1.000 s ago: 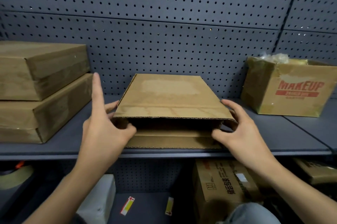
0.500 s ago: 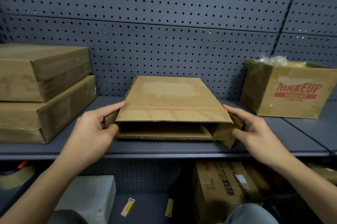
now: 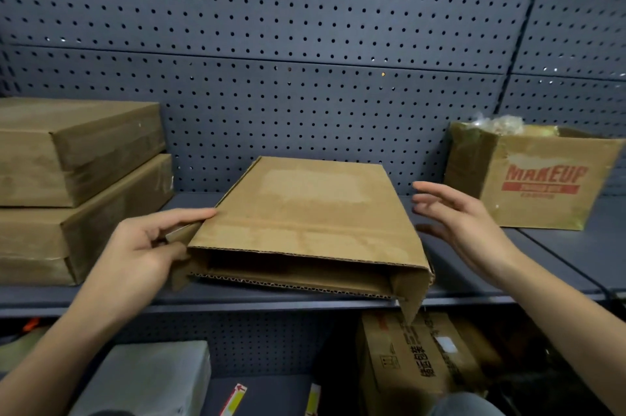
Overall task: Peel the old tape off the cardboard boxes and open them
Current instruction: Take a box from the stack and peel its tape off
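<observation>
1. Left hand (image 3: 135, 246) pinches the left flap (image 3: 181, 234) of the flat box (image 3: 305, 212), with the index finger laid along the top panel's edge. Right hand (image 3: 464, 222) has loose, spread fingers and holds nothing. It is just beside the box's right side, not touching it.
2. Flat box lies mid-shelf at the front edge of the shelf (image 3: 559, 263), turned slightly, with its open end facing the person. Its right flap (image 3: 411, 297) hangs down past the front edge.
3. Step, by my read: spreading the near end open. No tape strip shows on this end. A pale rectangular patch on top looks like a spot where a label or tape came off.
4. To do it well:
   - keep the left pinch firm so the box doesn't skate on the smooth shelf;
   - take the right flap with the free hand;
   - fold both flaps outward along their creases with an even pull, so the corners don't tear;
   - keep the box's weight back from the edge.
5. Materials: brown corrugated cardboard, matte and scuffed. Wavy fluting shows at the cut edges and a crease runs across the top. The shape is low, wide and thin.
6. Two closed boxes (image 3: 74, 151) are stacked at the shelf's left end, with a slight sheen on their sides. The makeup box (image 3: 535, 178) sits at the right end with its top open and crinkled plastic (image 3: 501, 122) inside. A perforated pegboard (image 3: 305, 43) stands behind.
</observation>
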